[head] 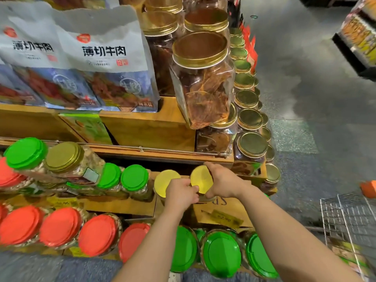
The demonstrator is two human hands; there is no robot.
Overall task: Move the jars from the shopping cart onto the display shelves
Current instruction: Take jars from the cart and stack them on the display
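We find both hands on one yellow-lidded jar (200, 181) on the middle shelf (122, 206): right hand (222, 183) grips its lid side, left hand (181, 194) pinches below. Cart (350, 216) stands right.

A shop: stocked display shelves (146, 127), a wire shopping cart (345, 220).

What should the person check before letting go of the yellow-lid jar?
1. Both hands on the jar: right hand grips the right yellow-lid jar, left hand touches its front. Ok.
2. Jar standing flat on the wooden shelf: base hidden by the hands. Cannot tell.
3. In line with the left yellow-lid jar: side by side. Ok.
4. Lid on: ok.
5. More jars left in the shopping cart: only its corner shows. Cannot tell.
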